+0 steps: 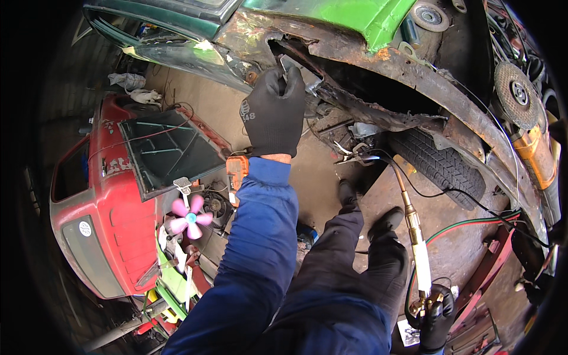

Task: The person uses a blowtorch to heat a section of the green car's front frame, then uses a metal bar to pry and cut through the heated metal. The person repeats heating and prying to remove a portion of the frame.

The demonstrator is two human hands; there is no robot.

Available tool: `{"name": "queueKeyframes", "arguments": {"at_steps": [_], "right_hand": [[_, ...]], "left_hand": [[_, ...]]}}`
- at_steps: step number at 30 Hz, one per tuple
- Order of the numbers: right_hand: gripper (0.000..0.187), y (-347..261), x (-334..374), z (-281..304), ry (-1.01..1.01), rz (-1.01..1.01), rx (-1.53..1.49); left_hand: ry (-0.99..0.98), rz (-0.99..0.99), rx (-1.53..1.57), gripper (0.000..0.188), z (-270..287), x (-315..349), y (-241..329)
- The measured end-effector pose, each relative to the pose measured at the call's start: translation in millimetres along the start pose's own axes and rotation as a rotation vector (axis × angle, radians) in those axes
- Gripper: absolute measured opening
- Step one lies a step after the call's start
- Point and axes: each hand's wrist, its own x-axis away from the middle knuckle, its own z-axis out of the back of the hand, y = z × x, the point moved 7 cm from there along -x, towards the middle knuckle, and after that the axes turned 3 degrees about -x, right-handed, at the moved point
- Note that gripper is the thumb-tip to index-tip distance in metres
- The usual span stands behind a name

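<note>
My left hand, in a black glove, reaches up to the rusted edge of a green car body. Its fingers pinch a small thin metal piece at the jagged opening in the rusty wheel arch; the grip is partly hidden by the hand. Low on the right, my gloved right hand wraps round the valve end of a gas torch with a pale handle and brass neck. The torch slants up and left, and a blue-white glow shows at its tip.
Red and green hoses and a black cable trail off right. A tyre lies under the arch. An angle grinder rests at the far right. To the left are a red vehicle cab and a pink fan.
</note>
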Motion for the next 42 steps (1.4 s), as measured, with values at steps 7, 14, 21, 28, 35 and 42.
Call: {"name": "queueKeyframes", "arguments": {"at_steps": [7, 14, 21, 28, 35, 42], "right_hand": [[0.062, 6.2, -3.3, -7.8, 0.001, 0.038, -0.157], [0.060, -8.6, -17.9, 23.5, -0.094, 0.048, -0.029], [0.053, -6.1, -25.8, 53.0, -0.124, -0.015, -0.095], [0.053, -3.2, -36.9, 66.6, -0.168, -0.059, -0.037], [0.060, -11.4, -39.7, 70.0, -0.176, -0.030, 0.036], [0.059, -17.7, -41.7, 69.4, -0.195, -0.004, 0.091]], "left_hand": [[-0.080, -0.072, -0.241, 0.036, 1.1, -14.6, 16.1], [-0.048, -0.041, -0.240, 0.034, 4.5, -11.5, 20.0], [0.114, 0.067, -0.036, 0.026, 14.0, -4.1, 19.6], [0.128, 0.055, -0.253, 0.030, 15.7, -18.4, 26.5], [-0.055, 0.038, -0.501, 0.037, 12.4, -27.8, 25.7], [-0.118, 0.009, -0.566, 0.042, 10.0, -26.0, 23.3]]}}
